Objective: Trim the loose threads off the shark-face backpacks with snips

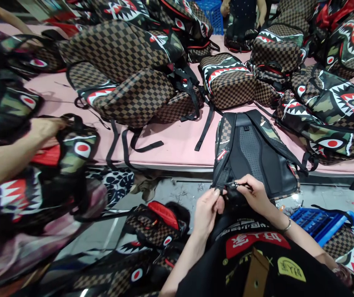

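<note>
A backpack [251, 144] lies with its black padded back panel and shoulder straps facing up, partly on the pink table and reaching over its edge toward my lap. My left hand [208, 208] is closed, pinching a black strap [221, 187] at the bag's lower left. My right hand [253, 193] is also closed, fingers pinched on dark strap material a little to the right. Small light specks show between the two hands, too fine to make out. Brown checks and camouflage show along the bag's sides.
Checkered shark-face backpacks [133, 95] crowd the pink table [177, 144], their straps hanging over its edge. At left a co-worker's arm [19, 152] reaches to another bag. More bags [152, 222] lie low at left. A blue crate [319, 225] holding a bag stands at right.
</note>
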The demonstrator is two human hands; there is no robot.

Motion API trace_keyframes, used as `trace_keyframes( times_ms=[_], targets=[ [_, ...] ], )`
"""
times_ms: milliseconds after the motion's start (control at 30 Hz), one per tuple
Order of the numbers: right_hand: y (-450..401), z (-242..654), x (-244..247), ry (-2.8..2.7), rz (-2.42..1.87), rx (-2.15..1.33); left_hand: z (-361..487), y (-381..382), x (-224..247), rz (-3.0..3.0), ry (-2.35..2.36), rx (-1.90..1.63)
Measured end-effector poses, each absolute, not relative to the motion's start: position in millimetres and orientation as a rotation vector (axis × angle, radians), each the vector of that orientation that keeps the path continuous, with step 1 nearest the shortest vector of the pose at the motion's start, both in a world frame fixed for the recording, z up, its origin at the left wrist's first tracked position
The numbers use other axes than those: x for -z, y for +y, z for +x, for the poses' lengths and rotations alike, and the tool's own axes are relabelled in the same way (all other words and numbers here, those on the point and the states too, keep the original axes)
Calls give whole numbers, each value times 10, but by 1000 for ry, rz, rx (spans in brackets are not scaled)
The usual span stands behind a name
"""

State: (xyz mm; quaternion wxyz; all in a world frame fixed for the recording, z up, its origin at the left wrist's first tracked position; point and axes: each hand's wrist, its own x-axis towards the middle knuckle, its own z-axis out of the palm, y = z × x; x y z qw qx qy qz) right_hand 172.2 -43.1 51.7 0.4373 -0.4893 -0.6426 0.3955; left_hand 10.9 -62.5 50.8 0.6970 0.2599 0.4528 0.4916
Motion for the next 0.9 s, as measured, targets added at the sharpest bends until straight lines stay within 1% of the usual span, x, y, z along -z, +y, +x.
trace_keyframes(
  times_ms=[133, 233, 300, 433, 533, 633, 767, 833, 900],
  targets=[
    [-358, 1643, -472, -1182, -1187, -1309, 116, -654, -501, 184, 588, -896],
    [-287, 1560, -437, -1160, -1166, -1498, 189, -693, -434, 155, 536, -728],
    [-255, 1520, -419, -1092, -1191, -1557, 238, -710, -389, 243, 662, -723],
    [-231, 1487, -386, -872, -1253, -1585, 234, -705, -341, 585, 1140, -1014],
    [-226, 1476, -352, -936, -1252, -1585, 173, -693, -307, 774, 1352, -1109],
    [-239, 1471, -322, -1117, -1306, -1457, 147, -690, -261, 745, 1407, -1127],
    [-334, 1546, -331, -1398, -1463, -954, 176, -672, -255, 585, 1332, -1178],
    [-398, 1617, -349, -1591, -1459, -713, 192, -653, -278, 541, 1297, -1206],
    [-450, 1682, -359, -1775, -1409, -564, 204, -634, -293, 544, 1286, -1235]
  ],
)
